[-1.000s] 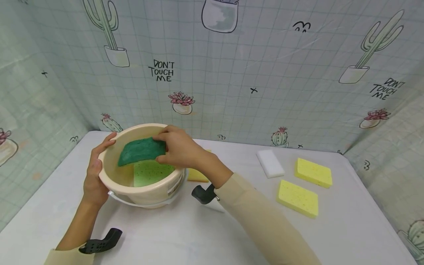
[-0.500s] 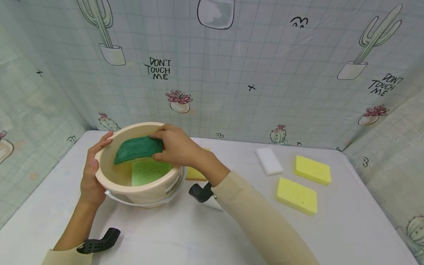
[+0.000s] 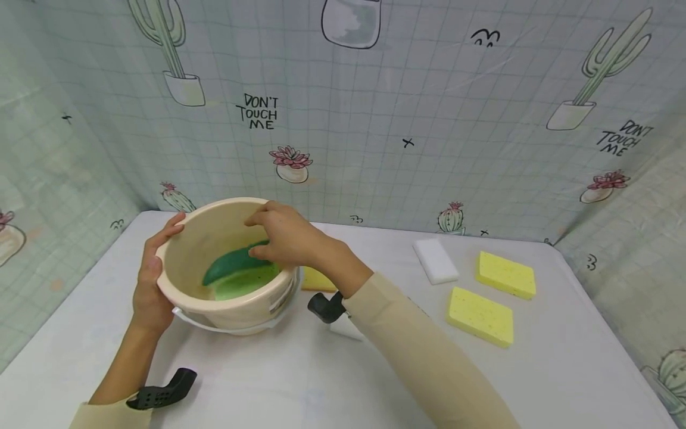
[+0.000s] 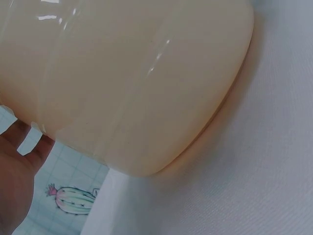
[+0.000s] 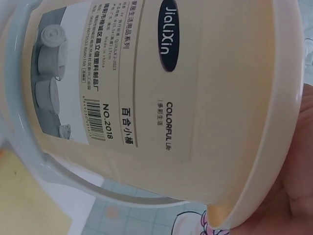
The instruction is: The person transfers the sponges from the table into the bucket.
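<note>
A cream plastic bucket stands tilted toward me at the left of the table, its mouth facing up. My left hand holds it by its left side, fingers and thumb at the rim; the left wrist view shows the bucket's smooth wall. Over the right part of the mouth is my right hand, thumb and fingers spread apart. Below its fingertips a dark green scouring sponge lies inside, partly blurred, above a light green sponge. In the right wrist view the bucket's label faces the camera.
Two yellow sponges and a white sponge lie on the right of the white table. Another yellow sponge is just right of the bucket, partly behind the right arm. A white block shows under that wrist. A printed curtain hangs behind.
The dark green sponge has left my right hand and dropped deeper into the bucket, onto the light green one. My right thumb and fingers have parted. The left hand keeps its hold.
</note>
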A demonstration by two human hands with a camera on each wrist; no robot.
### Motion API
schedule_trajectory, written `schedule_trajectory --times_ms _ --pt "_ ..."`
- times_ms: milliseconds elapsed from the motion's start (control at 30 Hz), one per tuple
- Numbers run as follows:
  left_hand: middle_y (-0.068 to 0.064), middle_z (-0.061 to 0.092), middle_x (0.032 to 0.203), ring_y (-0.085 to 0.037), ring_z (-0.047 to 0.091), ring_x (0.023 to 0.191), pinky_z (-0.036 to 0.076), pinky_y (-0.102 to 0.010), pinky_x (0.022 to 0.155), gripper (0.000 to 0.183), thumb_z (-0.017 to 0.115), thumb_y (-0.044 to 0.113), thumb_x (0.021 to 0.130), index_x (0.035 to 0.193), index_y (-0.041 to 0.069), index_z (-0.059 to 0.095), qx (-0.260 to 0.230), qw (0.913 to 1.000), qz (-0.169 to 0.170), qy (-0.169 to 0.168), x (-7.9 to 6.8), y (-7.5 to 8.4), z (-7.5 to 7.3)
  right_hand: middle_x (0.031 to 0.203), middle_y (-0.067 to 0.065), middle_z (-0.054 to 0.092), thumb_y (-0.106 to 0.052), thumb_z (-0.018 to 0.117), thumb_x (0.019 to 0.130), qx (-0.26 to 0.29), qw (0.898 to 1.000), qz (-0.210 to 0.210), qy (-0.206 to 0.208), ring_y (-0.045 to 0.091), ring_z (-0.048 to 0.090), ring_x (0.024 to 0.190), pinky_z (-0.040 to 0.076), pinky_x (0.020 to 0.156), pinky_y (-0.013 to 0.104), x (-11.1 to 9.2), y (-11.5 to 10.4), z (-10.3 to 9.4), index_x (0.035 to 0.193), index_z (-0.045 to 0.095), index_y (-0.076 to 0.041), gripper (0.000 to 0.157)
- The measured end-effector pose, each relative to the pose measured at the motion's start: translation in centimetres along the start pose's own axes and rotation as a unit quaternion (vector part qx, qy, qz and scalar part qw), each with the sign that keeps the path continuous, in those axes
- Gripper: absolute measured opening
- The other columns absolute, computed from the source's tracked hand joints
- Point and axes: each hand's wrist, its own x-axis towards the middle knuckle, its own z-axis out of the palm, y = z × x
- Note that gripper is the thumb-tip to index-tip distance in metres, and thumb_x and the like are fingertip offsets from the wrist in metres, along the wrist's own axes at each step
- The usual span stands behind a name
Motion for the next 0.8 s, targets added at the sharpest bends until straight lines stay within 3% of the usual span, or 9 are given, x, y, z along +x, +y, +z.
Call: schedule_trajectory --times_ms 233,433,567,667,800 --pt "-0.014 0.012 0.145 -0.027 0.010 0.130 0.018 -0.030 0.104 0.048 0.034 0.026 0.091 0.132 0.001 0.035 0.011 0.9998 -0.018 0.008 -0.1 0.0 -0.1 0.122 0.001 0.049 -0.027 0.062 0.082 0.012 1.000 -0.004 0.007 0.014 0.040 0.114 0.031 0.096 0.024 -0.2 0.0 -0.1 0.122 0.055 -0.011 0.044" --pt "-0.014 0.012 0.145 -0.026 0.010 0.131 0.017 -0.030 0.104 0.048 0.034 0.026 0.091 0.131 0.001 0.035 0.018 0.9997 -0.017 0.006 0.0 0.1 0.0 0.119 -0.001 0.050 -0.027 0.059 0.084 0.024 0.999 -0.023 0.024 0.012 0.042 0.111 0.033 0.093 0.023 -1.6 0.1 -0.8 0.121 0.055 -0.012 0.040" --pt "-0.013 0.012 0.145 -0.026 0.010 0.131 0.016 -0.030 0.104 0.048 0.034 0.027 0.091 0.132 0.002 0.035 0.016 0.9997 -0.018 0.004 0.0 0.1 0.0 0.120 -0.001 0.049 -0.028 0.059 0.085 0.047 0.998 -0.028 0.042 0.009 0.048 0.095 0.040 0.080 0.019 -3.3 0.4 -1.6 0.122 0.054 -0.013 0.040" --pt "-0.012 0.012 0.145 -0.026 0.011 0.131 0.019 -0.028 0.103 0.048 0.035 0.027 0.091 0.132 0.002 0.034 0.018 0.9995 -0.024 0.005 0.0 0.2 0.0 0.119 -0.002 0.049 -0.026 0.059 0.085 0.073 0.994 -0.037 0.071 0.007 0.049 0.084 0.042 0.069 0.017 -4.9 1.1 -2.3 0.121 0.054 -0.013 0.039" --pt "-0.012 0.012 0.145 -0.027 0.012 0.130 0.022 -0.027 0.102 0.048 0.035 0.027 0.091 0.132 0.002 0.034 0.019 0.9994 -0.027 0.006 -0.1 0.3 -0.1 0.115 -0.005 0.052 -0.023 0.060 0.085 0.087 0.986 -0.055 0.132 0.005 0.048 0.079 0.044 0.064 0.017 -7.0 2.4 -2.8 0.119 0.056 -0.014 0.036"
